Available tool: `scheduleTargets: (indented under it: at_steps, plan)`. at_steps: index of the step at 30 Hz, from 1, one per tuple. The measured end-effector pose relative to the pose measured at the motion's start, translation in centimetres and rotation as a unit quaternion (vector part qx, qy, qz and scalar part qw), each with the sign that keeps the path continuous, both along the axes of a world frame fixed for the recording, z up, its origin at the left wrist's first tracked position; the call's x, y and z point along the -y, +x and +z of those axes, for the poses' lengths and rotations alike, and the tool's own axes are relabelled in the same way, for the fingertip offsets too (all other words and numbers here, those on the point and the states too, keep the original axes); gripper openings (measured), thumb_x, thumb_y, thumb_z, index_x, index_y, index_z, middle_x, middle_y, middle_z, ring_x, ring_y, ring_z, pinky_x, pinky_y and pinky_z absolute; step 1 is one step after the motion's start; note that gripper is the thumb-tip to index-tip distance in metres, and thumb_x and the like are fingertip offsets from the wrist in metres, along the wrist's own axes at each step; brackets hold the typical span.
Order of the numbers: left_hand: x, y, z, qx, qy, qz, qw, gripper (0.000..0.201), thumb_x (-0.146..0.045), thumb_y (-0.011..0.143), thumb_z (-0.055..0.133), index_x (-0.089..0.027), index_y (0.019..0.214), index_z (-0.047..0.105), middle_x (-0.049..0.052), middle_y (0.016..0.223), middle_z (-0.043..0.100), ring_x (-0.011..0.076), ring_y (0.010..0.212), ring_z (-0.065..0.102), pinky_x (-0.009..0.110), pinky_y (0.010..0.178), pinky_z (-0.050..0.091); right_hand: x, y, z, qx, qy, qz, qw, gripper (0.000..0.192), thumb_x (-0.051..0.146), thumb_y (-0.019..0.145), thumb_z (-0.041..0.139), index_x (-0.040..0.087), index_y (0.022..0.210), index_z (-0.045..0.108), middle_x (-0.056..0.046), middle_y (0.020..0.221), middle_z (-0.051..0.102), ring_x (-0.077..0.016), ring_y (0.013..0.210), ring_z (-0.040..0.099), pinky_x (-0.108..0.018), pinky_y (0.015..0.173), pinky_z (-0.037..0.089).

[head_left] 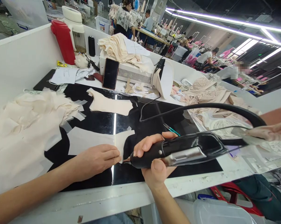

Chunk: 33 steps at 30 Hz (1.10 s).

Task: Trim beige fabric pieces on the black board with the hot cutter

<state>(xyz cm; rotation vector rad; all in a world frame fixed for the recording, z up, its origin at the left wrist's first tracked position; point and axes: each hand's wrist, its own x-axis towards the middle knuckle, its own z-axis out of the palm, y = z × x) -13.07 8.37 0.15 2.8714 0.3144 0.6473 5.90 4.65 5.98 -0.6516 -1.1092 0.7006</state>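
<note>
Lying flat with fingers together, the left hand (99,159) in the head view rests on the right end of a pale fabric piece (91,141), near the front rim (103,199) of the table; the right hand (155,169) wraps a black handheld tool (184,149), its metal tip at the piece's edge. Black tabletop (100,119) shows between this piece and a cream piece (109,103) behind. A red flask (63,43) stands at the back, contents hidden. A fabric heap (30,118) crowds the left; a thick black cable (215,105) arches over the right side, beyond teal tweezers (171,129).
</note>
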Motion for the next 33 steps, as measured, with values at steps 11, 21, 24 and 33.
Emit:
scheduleTargets:
  at_steps: [11,21,24,33]
  plan:
    - [-0.1,0.0,-0.3,-0.004,0.021,-0.002,1.0,0.031,-0.007,0.105,0.043,-0.01,0.125,0.065,0.01,0.115,0.073,0.0202,0.113,0.067,0.031,0.111,0.05,0.1,0.1,-0.2,0.003,0.007,0.016,1.0,0.04,0.037,0.092,0.076,0.03,0.124,0.052,0.005,0.082,0.06,-0.0117,0.056,0.059,-0.026,0.05,0.054]
    - [-0.2,0.1,-0.4,0.004,0.027,-0.004,1.0,0.028,-0.005,0.103,0.047,-0.008,0.124,0.065,0.01,0.112,0.072,0.021,0.11,0.067,0.033,0.109,0.052,0.0,-0.2,-0.3,-0.027,0.015,0.025,0.999,0.043,0.038,0.09,0.079,0.028,0.124,0.054,0.005,0.082,0.061,-0.0113,0.057,0.059,-0.026,0.05,0.054]
    - [-0.1,0.1,-0.4,-0.007,0.039,-0.006,0.999,0.03,-0.004,0.103,0.044,-0.009,0.123,0.065,0.01,0.112,0.073,0.0207,0.11,0.066,0.033,0.11,0.051,0.1,-0.2,-0.3,-0.019,0.008,0.03,0.999,0.041,0.034,0.092,0.076,0.029,0.126,0.053,0.004,0.084,0.061,-0.0114,0.059,0.06,-0.026,0.053,0.055]
    - [0.1,-0.6,-1.1,0.015,0.016,0.032,0.999,0.043,0.004,0.097,0.04,-0.01,0.131,0.061,0.011,0.125,0.071,0.021,0.119,0.066,0.035,0.111,0.052,0.5,-0.2,-0.1,-0.008,-0.002,0.036,0.999,0.044,0.036,0.092,0.077,0.031,0.128,0.052,0.003,0.086,0.061,-0.0114,0.061,0.06,-0.026,0.054,0.056]
